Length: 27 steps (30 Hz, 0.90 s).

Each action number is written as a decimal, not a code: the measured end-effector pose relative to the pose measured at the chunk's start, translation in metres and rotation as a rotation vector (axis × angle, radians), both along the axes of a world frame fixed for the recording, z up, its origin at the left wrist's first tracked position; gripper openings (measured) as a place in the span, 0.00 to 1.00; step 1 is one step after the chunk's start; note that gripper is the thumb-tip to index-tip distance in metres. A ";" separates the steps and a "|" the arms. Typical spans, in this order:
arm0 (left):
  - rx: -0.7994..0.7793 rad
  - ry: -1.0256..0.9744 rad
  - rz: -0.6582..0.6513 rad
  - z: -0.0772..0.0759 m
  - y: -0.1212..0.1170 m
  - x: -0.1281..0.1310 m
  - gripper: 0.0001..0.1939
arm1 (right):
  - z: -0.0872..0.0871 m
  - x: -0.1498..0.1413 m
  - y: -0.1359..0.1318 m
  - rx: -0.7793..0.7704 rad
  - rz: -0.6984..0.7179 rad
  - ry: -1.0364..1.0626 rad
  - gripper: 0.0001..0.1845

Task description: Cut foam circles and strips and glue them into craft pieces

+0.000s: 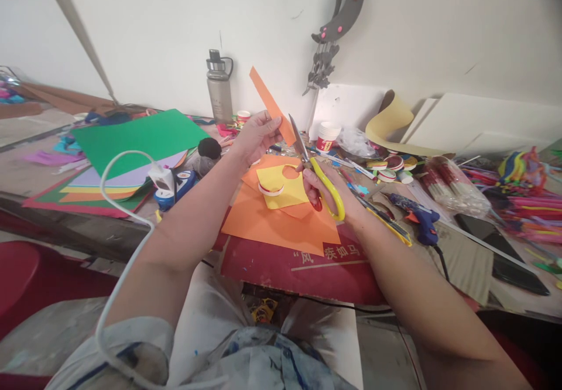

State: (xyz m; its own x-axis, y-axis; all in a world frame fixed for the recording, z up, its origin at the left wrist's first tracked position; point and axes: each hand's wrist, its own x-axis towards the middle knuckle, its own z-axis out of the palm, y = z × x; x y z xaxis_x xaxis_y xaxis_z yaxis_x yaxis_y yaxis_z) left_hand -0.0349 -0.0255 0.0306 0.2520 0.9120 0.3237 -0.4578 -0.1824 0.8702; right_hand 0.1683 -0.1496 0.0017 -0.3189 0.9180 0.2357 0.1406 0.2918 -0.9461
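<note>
Left hand: orange strip (271, 102) pinched, held above the tabletop (346, 179).
Right hand: yellow-handled scissors (327, 188) gripped (blades near the strip).
Beneath: yellow paper (281, 185) laid on orange sheets (272, 223).
Hands: held apart.

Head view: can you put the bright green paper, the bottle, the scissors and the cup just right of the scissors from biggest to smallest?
1. Bright green paper
2. Bottle and scissors: unsure, scissors longer, bottle fatter
3. Cup

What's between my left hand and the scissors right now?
The lower end of the orange paper strip, held by the left hand and reaching the blades of the scissors. The head view shows this.
</note>
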 end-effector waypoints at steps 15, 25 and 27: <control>-0.005 0.013 0.005 0.001 -0.001 -0.002 0.18 | 0.004 0.000 -0.004 -0.018 -0.014 -0.002 0.39; -0.005 0.027 0.019 0.003 -0.002 -0.001 0.17 | 0.003 -0.001 -0.005 -0.009 -0.019 0.001 0.38; 0.006 0.030 0.020 0.002 -0.001 -0.001 0.18 | 0.004 -0.001 -0.005 0.003 -0.021 -0.011 0.36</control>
State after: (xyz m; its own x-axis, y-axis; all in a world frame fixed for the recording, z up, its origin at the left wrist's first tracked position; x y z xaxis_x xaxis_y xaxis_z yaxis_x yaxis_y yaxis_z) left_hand -0.0363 -0.0267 0.0330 0.2436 0.9150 0.3216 -0.4282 -0.1961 0.8822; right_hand 0.1676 -0.1546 0.0055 -0.3020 0.9238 0.2354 0.1569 0.2917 -0.9435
